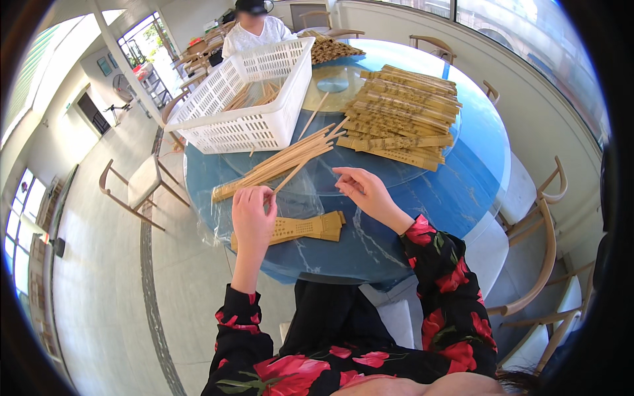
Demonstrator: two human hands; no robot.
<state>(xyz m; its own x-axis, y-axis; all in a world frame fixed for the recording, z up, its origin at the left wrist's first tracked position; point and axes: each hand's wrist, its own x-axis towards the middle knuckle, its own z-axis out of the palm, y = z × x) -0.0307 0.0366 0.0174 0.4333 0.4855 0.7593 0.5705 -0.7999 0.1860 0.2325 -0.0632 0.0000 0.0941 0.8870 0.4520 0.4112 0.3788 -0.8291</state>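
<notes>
My left hand (pixel 254 210) is closed in a pinch on the near end of a pale wooden chopstick (pixel 290 177), which slants up and away to the right. Just beyond it lies a loose bundle of wooden chopsticks (pixel 290 156) on clear plastic film. My right hand (pixel 367 193) hovers over the table, thumb and fingers apart, with nothing visible in it. Below and between the hands sits a small fanned stack of printed tan paper sleeves (pixel 307 227), partly hidden by my left wrist. A large pile of tan paper sleeves (pixel 403 112) lies farther off on the right.
A white slatted plastic basket (pixel 231 129) holding more sticks stands at the far left of the round blue marbled table (pixel 436 204). Behind it sits another person (pixel 254 36). A brown heap (pixel 333 49) lies at the back. Wooden chairs (pixel 145 181) surround the table.
</notes>
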